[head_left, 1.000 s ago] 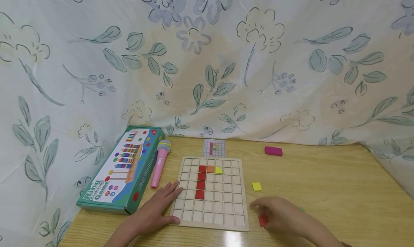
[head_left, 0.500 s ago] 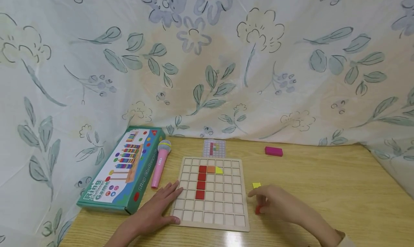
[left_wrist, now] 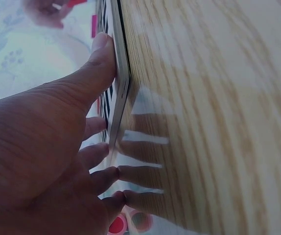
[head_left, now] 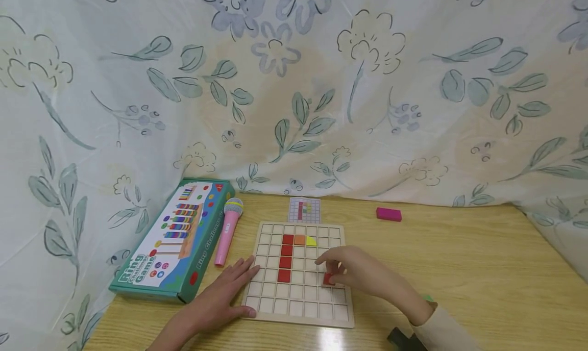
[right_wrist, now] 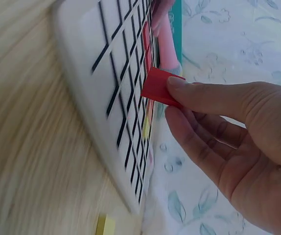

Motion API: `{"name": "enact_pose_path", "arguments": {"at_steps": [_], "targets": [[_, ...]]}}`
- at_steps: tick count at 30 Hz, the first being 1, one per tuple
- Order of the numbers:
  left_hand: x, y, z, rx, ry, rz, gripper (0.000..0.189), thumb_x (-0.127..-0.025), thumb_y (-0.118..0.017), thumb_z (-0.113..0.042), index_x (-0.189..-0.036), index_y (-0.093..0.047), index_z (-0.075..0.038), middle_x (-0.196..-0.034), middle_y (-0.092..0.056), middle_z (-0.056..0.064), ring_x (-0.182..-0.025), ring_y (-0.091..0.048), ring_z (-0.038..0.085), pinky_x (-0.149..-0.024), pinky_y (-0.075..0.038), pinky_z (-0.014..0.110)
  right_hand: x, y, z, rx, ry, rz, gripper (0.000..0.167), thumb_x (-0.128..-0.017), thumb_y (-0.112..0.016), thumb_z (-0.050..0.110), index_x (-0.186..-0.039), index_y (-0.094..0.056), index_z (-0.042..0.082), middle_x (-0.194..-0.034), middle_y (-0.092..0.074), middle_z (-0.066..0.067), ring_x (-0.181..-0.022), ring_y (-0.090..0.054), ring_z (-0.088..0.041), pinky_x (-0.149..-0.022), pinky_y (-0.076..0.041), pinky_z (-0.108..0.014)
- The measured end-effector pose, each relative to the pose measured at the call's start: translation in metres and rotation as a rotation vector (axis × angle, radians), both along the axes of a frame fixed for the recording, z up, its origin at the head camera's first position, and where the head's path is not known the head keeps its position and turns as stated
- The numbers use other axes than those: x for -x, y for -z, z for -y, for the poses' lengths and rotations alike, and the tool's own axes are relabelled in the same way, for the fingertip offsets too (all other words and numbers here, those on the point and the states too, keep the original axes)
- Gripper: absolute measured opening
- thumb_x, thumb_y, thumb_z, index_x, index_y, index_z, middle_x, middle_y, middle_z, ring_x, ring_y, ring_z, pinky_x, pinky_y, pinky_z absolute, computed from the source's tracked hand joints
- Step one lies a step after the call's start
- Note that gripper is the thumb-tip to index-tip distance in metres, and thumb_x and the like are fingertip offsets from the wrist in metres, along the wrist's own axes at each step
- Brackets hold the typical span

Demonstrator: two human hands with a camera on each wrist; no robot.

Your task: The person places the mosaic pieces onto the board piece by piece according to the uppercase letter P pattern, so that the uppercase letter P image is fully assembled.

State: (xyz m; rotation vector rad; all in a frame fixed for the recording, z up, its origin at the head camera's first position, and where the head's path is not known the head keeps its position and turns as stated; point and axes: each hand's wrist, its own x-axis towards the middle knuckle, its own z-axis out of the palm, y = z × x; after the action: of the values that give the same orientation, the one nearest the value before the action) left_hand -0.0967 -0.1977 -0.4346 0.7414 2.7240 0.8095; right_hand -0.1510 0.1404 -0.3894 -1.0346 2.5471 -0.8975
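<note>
A wooden grid board (head_left: 317,307) lies on the table. In its cells sit a column of several red square tiles (head_left: 285,262), an orange tile (head_left: 299,240) and a yellow rounded tile (head_left: 311,241). My right hand (head_left: 358,272) is over the board's right half, pinching a red square tile (right_wrist: 157,86) between thumb and fingers. In the right wrist view that tile is held tilted above the cells. My left hand (head_left: 220,295) rests at the board's left edge, its thumb and fingertips touching the rim with the fingers spread.
A printed pattern card (head_left: 304,210) lies behind the board. To the left are a pink toy microphone (head_left: 228,232) and a green game box (head_left: 174,239). A magenta block (head_left: 388,214) is at the back right. A yellow tile (right_wrist: 105,225) lies beside the board.
My right hand has lifted the red tile from the table right of the board and carried it left, over the cells. My left hand has stayed in place.
</note>
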Motion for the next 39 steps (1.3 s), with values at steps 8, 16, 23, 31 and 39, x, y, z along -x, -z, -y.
{"name": "enact_pose_path", "arguments": {"at_steps": [8, 16, 23, 31, 39], "targets": [[0.0, 0.0, 0.0, 0.004, -0.008, 0.023, 0.087, -0.083, -0.064, -0.06, -0.152, -0.036, -0.014, -0.162, -0.022, 0.008, -0.147, -0.015, 0.039, -0.11, -0.024, 0.065, 0.007, 0.005, 0.043, 0.074, -0.068, 0.003, 0.03, -0.083, -0.077, 0.004, -0.112, -0.071, 0.007, -0.081, -0.06, 0.01, -0.076, -0.054, -0.003, -0.072, -0.052, -0.02], [0.0, 0.001, 0.001, 0.016, -0.017, 0.034, 0.086, -0.083, -0.065, -0.06, -0.152, -0.037, -0.016, -0.162, -0.021, 0.006, -0.148, -0.014, 0.038, -0.111, -0.022, 0.065, 0.009, 0.011, 0.077, 0.064, -0.086, 0.029, 0.03, -0.083, -0.077, 0.005, -0.112, -0.072, 0.009, -0.083, -0.062, 0.011, -0.075, -0.054, -0.003, -0.07, -0.049, -0.018], [0.001, 0.003, 0.001, 0.012, -0.005, 0.007, 0.087, -0.083, -0.063, -0.062, -0.152, -0.037, -0.015, -0.162, -0.022, 0.007, -0.147, -0.016, 0.039, -0.11, -0.025, 0.065, 0.009, 0.019, 0.088, 0.044, -0.052, 0.077, 0.028, -0.084, -0.076, 0.005, -0.111, -0.072, 0.01, -0.077, -0.06, 0.013, -0.071, -0.052, -0.001, -0.067, -0.048, -0.017], [0.001, 0.002, 0.001, 0.014, -0.012, 0.02, 0.087, -0.083, -0.065, -0.06, -0.152, -0.037, -0.015, -0.162, -0.022, 0.007, -0.148, -0.015, 0.039, -0.11, -0.024, 0.065, 0.005, 0.024, 0.091, 0.051, -0.049, 0.098, 0.025, -0.084, -0.076, 0.005, -0.109, -0.072, 0.01, -0.078, -0.061, 0.013, -0.071, -0.053, 0.0, -0.067, -0.049, -0.016], [0.001, 0.002, 0.001, 0.002, 0.003, 0.007, 0.086, -0.084, -0.064, -0.06, -0.152, -0.037, -0.014, -0.162, -0.022, 0.008, -0.147, -0.017, 0.04, -0.109, -0.025, 0.065, 0.003, 0.029, 0.094, 0.014, -0.064, 0.047, 0.023, -0.085, -0.075, 0.004, -0.106, -0.073, 0.011, -0.075, -0.059, 0.013, -0.069, -0.052, 0.001, -0.066, -0.047, -0.015]]}}
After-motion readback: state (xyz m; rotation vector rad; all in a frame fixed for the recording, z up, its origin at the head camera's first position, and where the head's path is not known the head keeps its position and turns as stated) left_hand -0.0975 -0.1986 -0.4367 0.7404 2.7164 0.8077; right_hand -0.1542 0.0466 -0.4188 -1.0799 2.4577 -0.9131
